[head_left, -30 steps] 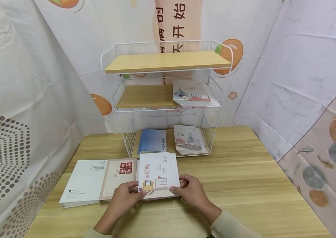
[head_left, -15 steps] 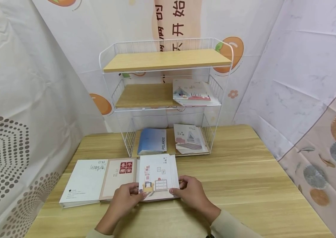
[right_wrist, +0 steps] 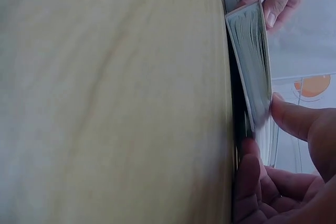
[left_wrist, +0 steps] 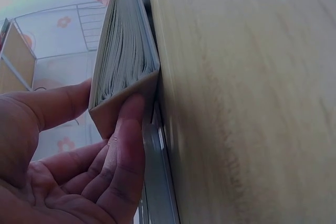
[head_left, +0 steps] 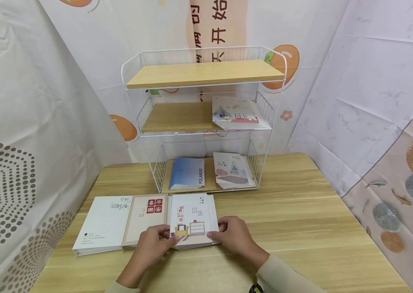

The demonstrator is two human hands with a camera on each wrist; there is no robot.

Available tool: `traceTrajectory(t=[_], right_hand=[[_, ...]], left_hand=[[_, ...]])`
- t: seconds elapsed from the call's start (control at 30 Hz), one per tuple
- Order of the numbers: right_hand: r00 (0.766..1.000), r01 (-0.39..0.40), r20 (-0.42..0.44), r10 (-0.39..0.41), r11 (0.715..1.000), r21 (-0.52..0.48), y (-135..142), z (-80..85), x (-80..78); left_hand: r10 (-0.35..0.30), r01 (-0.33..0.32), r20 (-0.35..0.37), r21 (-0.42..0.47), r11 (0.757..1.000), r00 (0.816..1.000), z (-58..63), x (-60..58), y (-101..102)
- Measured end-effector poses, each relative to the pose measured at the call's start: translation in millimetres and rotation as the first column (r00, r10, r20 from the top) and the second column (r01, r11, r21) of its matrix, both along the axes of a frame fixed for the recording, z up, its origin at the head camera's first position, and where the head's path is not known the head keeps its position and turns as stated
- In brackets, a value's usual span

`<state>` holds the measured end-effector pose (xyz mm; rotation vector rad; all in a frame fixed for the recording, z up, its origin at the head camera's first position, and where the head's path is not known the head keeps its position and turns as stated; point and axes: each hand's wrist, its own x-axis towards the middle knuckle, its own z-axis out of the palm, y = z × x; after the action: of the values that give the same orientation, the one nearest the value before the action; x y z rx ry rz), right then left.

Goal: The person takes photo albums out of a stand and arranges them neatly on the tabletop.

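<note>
Both my left hand [head_left: 155,241] and right hand [head_left: 235,235] pinch the white book [head_left: 193,219] at my twelve o'clock. A slack grip could let it slip into the brown book [head_left: 143,221] at its nine, or the rack [head_left: 180,116] beyond at twelve.

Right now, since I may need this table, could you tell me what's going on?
A person's left hand and right hand grip a closed illustrated book by its two sides, low at the table. To its left lie a beige book and a white book. A blue book lies low in the wire rack behind.
</note>
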<state>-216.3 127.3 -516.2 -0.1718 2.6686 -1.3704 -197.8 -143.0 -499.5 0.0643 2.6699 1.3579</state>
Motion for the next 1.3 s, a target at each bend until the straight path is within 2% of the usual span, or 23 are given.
traceTrajectory(t=[0.13,0.47,0.83,1.07,1.3], right_hand=[[1.0,-0.007,-0.013,0.007,1.0,0.012,0,-0.4,-1.7],[0.999,-0.029,-0.023,0.03,0.999,0.033,-1,2.5,-4.9],[0.998,-0.053,-0.021,0.054,0.996,0.069,-1,1.1,-7.2],[0.995,-0.082,-0.048,0.087,0.992,0.096,0,3.0,-6.0],[0.997,-0.066,-0.027,0.068,0.994,0.084,-1,1.8,-6.5]], left_hand=[[0.003,-0.003,-0.006,-0.013,1.0,1.0,1.5,-0.9,1],[-0.012,0.01,-0.015,-0.113,0.994,1.0,6.3,-2.2,2],[-0.045,0.036,-0.027,-0.255,0.966,0.999,9.2,0.6,5],[-0.047,0.039,-0.022,-0.258,0.965,0.999,12.2,2.6,7],[-0.068,0.061,-0.018,-0.262,0.963,0.997,11.9,0.8,7]])
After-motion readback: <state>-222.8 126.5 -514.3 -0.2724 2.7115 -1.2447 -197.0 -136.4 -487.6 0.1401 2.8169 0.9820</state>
